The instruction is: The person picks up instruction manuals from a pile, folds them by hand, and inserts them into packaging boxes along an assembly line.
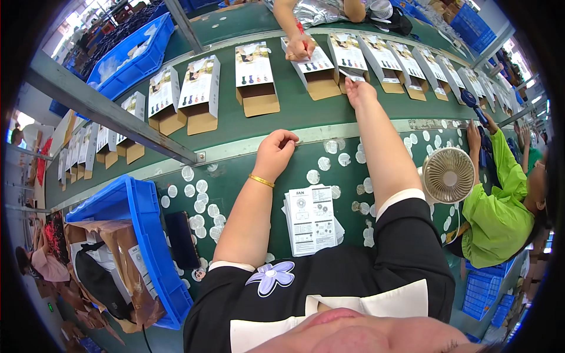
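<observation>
My right hand point(360, 93) reaches over the belt to the open end of a printed white carton point(347, 52). Its fingers pinch a folded paper leaflet point(353, 75), part of which lies inside the carton's mouth. My left hand point(276, 154) rests by the belt's near rail with its fingers curled in, and nothing shows in them. Between my forearms lies a stack of printed leaflets point(311, 220) with fan drawings on top. Across the belt, another person's hand point(300, 47) holds a red pen on the neighbouring carton point(313, 67).
Cartons with open brown flaps line the green belt point(226, 126). Round white stickers point(313, 176) dot the near table. A blue crate point(138, 235) and a dark phone point(182, 240) are at left. At right stand a small fan point(448, 175) and a co-worker in a green jacket point(500, 206).
</observation>
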Available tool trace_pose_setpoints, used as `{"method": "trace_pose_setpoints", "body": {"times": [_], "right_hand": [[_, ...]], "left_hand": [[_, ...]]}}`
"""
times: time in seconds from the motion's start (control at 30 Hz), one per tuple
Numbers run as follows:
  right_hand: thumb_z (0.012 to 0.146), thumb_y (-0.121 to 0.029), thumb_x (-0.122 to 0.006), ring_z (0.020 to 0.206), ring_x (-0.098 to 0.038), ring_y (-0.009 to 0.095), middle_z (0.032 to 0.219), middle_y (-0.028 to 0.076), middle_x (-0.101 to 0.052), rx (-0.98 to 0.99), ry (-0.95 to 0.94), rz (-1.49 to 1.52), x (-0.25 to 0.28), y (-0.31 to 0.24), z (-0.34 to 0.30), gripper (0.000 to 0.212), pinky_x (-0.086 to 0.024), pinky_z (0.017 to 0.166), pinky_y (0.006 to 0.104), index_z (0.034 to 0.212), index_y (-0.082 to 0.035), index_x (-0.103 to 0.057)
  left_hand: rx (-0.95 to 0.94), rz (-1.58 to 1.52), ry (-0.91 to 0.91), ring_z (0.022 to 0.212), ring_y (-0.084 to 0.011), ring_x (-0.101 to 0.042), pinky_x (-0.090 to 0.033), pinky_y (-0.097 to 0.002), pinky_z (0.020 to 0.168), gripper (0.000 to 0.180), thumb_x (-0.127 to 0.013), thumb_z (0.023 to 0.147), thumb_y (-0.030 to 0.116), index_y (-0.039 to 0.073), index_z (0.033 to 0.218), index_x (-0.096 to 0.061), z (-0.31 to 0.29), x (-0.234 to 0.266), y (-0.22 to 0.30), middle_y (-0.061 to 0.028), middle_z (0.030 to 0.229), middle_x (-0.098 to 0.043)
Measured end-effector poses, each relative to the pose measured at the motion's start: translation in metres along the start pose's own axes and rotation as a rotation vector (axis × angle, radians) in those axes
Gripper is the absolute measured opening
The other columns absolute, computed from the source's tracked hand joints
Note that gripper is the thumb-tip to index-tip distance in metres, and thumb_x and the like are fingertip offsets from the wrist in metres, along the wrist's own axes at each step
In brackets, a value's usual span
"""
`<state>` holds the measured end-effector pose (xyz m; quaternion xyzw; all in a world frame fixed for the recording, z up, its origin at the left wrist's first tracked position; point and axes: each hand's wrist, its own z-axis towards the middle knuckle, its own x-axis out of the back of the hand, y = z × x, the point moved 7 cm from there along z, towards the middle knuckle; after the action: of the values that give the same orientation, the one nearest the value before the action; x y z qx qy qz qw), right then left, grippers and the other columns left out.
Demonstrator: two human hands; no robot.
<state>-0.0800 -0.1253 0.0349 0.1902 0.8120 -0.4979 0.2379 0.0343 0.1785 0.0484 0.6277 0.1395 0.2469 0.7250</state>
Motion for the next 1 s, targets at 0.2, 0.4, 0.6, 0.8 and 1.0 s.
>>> {"method": "trace_pose_setpoints", "body": {"times": [0.2, 0.4, 0.6, 0.8, 1.0], "right_hand": [[0.087, 0.005, -0.037, 0.091, -0.06, 0.026, 0.099, 0.017, -0.054, 0.025, -0.01, -0.172, 0.006, -0.013, -0.009, 0.019, -0.053, 0.074, 0.0345, 0.104, 0.006, -0.043], [0.085, -0.003, -0.049, 0.093, -0.057, 0.019, 0.106, 0.01, -0.054, 0.159, -0.471, -0.493, 0.005, 0.006, -0.15, 0.034, -0.048, 0.076, 0.0293, 0.118, 0.0, -0.047], [0.077, -0.014, -0.063, 0.1, -0.053, 0.027, 0.106, 0.011, -0.057, 0.884, -1.227, -1.512, -0.012, 0.038, -0.323, 0.035, -0.041, 0.087, 0.0378, 0.11, -0.006, -0.055], [0.073, -0.019, -0.067, 0.103, -0.051, 0.025, 0.108, 0.007, -0.056, 0.967, -1.254, -1.748, 0.002, 0.055, -0.341, 0.034, -0.035, 0.091, 0.0442, 0.104, -0.007, -0.058], [0.073, -0.018, -0.067, 0.094, -0.054, 0.023, 0.096, 0.005, -0.058, 1.115, -1.186, -1.73, -0.002, 0.045, -0.351, 0.023, -0.041, 0.082, 0.0392, 0.093, -0.008, -0.059]], "left_hand": [[-0.006, -0.015, -0.014, 0.074, -0.0077, -0.057, -0.045, -0.0207, 0.069, 0.01, -0.052, 0.082, 0.002, 0.001, 0.089, -0.06, -0.001, -0.001, 0.001, -0.0018, 0.079, -0.061], [0.005, -0.027, 0.007, 0.073, -0.0109, -0.057, -0.046, -0.0235, 0.069, 0.01, -0.055, 0.08, 0.004, 0.002, 0.087, -0.061, -0.001, 0.009, -0.003, -0.0038, 0.079, -0.061], [-0.01, -0.047, -0.013, 0.074, -0.0114, -0.059, -0.047, -0.0238, 0.069, 0.01, -0.054, 0.08, 0.004, 0.001, 0.087, -0.061, 0.0, 0.007, -0.002, -0.0044, 0.081, -0.062], [-0.021, -0.034, 0.006, 0.074, -0.0115, -0.059, -0.047, -0.0238, 0.069, 0.01, -0.054, 0.08, 0.003, 0.001, 0.086, -0.061, -0.003, 0.01, -0.001, -0.005, 0.081, -0.062], [-0.01, -0.031, 0.0, 0.074, -0.0114, -0.059, -0.047, -0.0237, 0.069, 0.009, -0.055, 0.08, 0.004, 0.001, 0.086, -0.061, -0.002, 0.011, -0.002, -0.0049, 0.081, -0.062]]}}
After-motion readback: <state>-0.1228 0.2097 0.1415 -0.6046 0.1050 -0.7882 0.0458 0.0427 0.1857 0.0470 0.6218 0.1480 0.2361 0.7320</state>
